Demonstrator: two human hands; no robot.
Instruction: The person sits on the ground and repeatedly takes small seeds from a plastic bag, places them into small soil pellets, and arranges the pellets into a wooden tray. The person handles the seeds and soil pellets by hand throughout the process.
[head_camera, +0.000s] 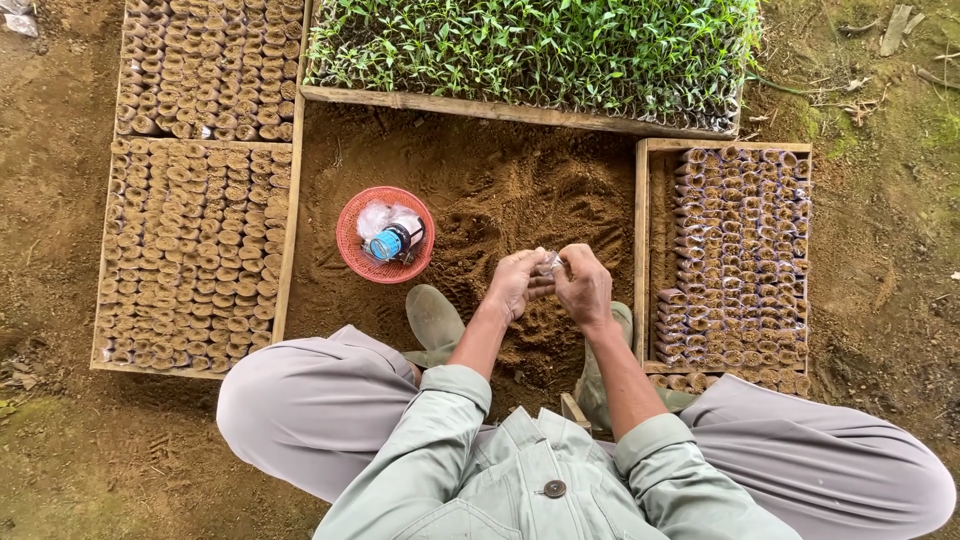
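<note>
I'm pinching a small clear plastic bag (549, 263) between left hand (515, 283) and right hand (585, 288) over the soil pile (500, 190), with the right wooden tray (641, 250) only partly filled while 2 left trays (292, 240) are sitting full.

A single head-worn camera looks almost straight down from close above the seated person's lap, facing forward over the brown sandy soil ground (500, 190) toward the frame's top.
</note>
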